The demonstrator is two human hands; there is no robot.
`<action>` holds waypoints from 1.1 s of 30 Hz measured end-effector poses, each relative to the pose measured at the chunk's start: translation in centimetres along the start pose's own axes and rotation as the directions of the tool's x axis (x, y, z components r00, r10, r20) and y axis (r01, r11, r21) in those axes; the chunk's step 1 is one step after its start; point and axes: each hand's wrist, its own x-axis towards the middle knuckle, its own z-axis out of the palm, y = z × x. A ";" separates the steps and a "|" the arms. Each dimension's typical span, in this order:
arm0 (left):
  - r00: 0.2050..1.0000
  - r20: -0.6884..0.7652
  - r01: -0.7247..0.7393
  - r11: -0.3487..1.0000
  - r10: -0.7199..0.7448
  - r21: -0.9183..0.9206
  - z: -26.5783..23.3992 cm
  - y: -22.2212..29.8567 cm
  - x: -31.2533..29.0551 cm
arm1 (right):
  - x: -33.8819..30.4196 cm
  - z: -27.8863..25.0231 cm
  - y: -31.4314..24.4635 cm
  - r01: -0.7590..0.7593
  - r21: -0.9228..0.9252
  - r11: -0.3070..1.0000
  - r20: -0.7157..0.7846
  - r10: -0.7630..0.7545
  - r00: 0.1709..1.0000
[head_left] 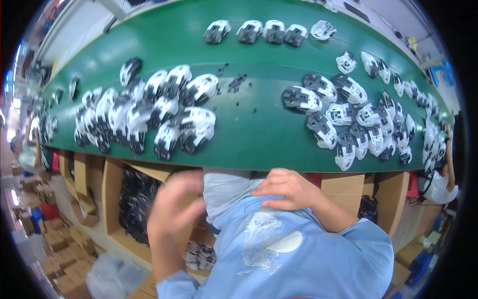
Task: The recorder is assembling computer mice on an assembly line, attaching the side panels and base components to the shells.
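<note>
My left hand is raised beside my lap, below the near edge of the green table. Motion smears its fingers, and I make out nothing in its grasp. My right hand lies against the front of my blue shirt, fingers stretched over my lap, with nothing seen in it. Neither hand touches the black-and-white plastic shells on the table. One pile of shells is nearest to my left hand. Another group of shells is on the right, beyond my right hand.
Several small black parts are scattered mid-table. A row of shells stands at the far side. Under the table, an open box contains black plastic bags; another box is at the right. Other people sit at both ends.
</note>
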 end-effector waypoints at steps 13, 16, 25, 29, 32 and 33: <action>0.942 -0.264 0.118 0.532 0.207 0.838 -5.9 -16.4 43.0 | -27.7 -7.1 -3.2 -0.830 0.082 0.552 -0.972 0.229 0.057; 0.948 -0.317 0.114 0.905 0.025 0.411 -10.0 -18.3 42.8 | -39.0 -6.6 0.8 -0.918 0.330 0.218 -0.939 0.171 -0.297; 0.989 0.028 -0.139 0.848 0.145 0.512 4.3 -4.2 17.4 | -46.7 -10.3 22.6 -0.844 0.520 -0.132 -0.821 0.195 -0.536; 0.953 0.081 -0.276 0.732 0.290 0.623 9.3 0.8 13.6 | -45.6 -10.2 23.0 -0.745 0.667 -0.013 -0.731 0.186 -0.657; 0.968 -0.041 -0.194 0.848 0.246 0.494 9.0 -2.8 12.5 | -45.8 -10.5 19.6 -0.780 0.622 0.066 -0.779 0.152 -0.608; 0.983 -0.094 -0.118 0.929 0.160 0.350 8.6 -4.0 12.1 | -45.8 -10.2 17.8 -0.776 0.612 0.156 -0.791 0.096 -0.604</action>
